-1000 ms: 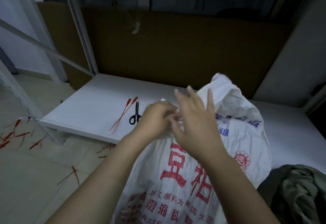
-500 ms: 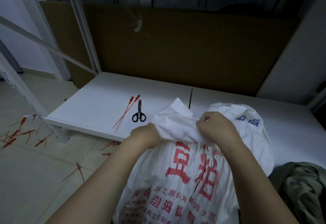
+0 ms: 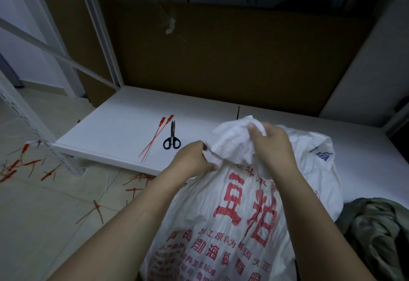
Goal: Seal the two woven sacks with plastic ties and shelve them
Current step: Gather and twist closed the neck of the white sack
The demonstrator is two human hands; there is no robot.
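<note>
A low white shelf board (image 3: pixel 124 130) is lying before a brown cardboard backing, carrying black scissors (image 3: pixel 172 140) with red plastic ties (image 3: pixel 156 139) just beside them. A white woven sack (image 3: pixel 232 214) with red print is standing at the board's near edge. The left hand (image 3: pixel 194 161) is pinching the sack's gathered mouth from the side, and the right hand (image 3: pixel 272 143) is gripping the bunched top, fingers apparently curled into the cloth, though motion blur is softening them. Red tie offcuts (image 3: pixel 22 165) are littering the tiled floor.
</note>
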